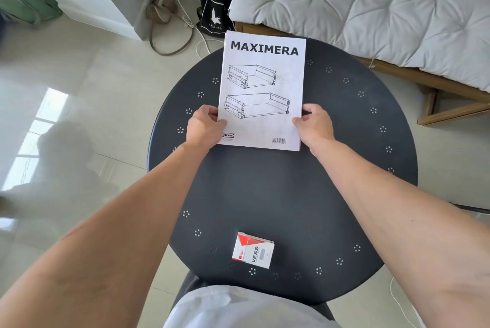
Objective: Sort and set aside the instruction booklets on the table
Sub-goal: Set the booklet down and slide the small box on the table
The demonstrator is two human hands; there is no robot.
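Head cam has the MAXIMERA booklet (262, 88) front and centre, cover up, over the far half of the round dark table (291, 195), its top edge poking past the rim. It looks like a stack squared up between both hands so the edges line up, though I can't tell how many booklets are in there. Left hand (204, 126) pinches the left edge, right hand (315, 126) the right edge, with the fingers (298, 121) of each closed onto the paper, thumbs on top. Near edge of the table has a small red-and-white box (253, 250), well apart from everything.
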